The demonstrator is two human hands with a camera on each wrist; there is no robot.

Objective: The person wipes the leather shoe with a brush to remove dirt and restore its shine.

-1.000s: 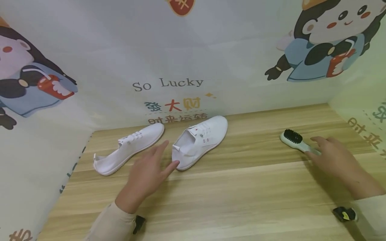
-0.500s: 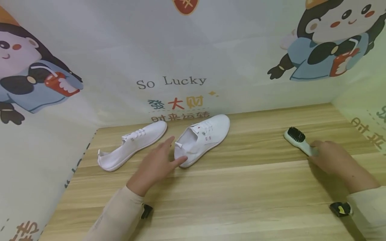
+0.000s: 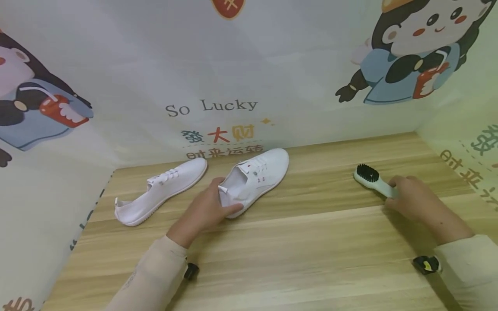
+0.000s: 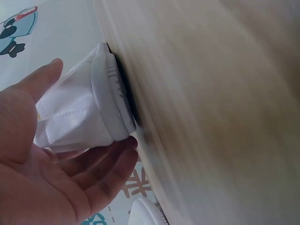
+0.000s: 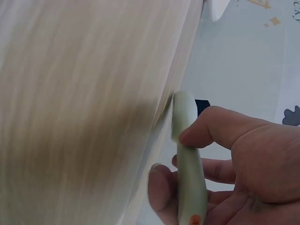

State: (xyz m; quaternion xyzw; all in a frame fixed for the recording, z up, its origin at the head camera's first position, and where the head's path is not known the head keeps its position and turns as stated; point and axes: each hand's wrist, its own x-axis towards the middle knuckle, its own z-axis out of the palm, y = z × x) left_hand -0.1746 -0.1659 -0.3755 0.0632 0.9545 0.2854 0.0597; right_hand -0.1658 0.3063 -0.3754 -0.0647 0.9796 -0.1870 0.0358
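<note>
My left hand point(image 3: 200, 212) grips the heel of a white lace-up shoe point(image 3: 258, 176), thumb on its near side and fingers along the far side. From the left wrist view the shoe's heel point(image 4: 77, 108) sits between thumb and fingers, sole close to the table. Off to the right, my right hand point(image 3: 412, 199) holds a shoe brush point(image 3: 382, 187) by its pale handle, black bristles facing up. The right wrist view shows the thumb and fingers around the handle point(image 5: 190, 173). A second white shoe point(image 3: 161, 196) lies left of my left hand.
The wood-grain table point(image 3: 311, 255) is bounded by a printed white backdrop point(image 3: 311, 86) behind and at both sides. Both shoes' toes point toward the back wall. Black wrist devices point(image 3: 426, 264) hang under both sleeves.
My left hand has moved in from beside the shoe's heel and closed around it. The right hand's fingers have curled around the brush handle. The shoes stay in place; the view shifts slightly.
</note>
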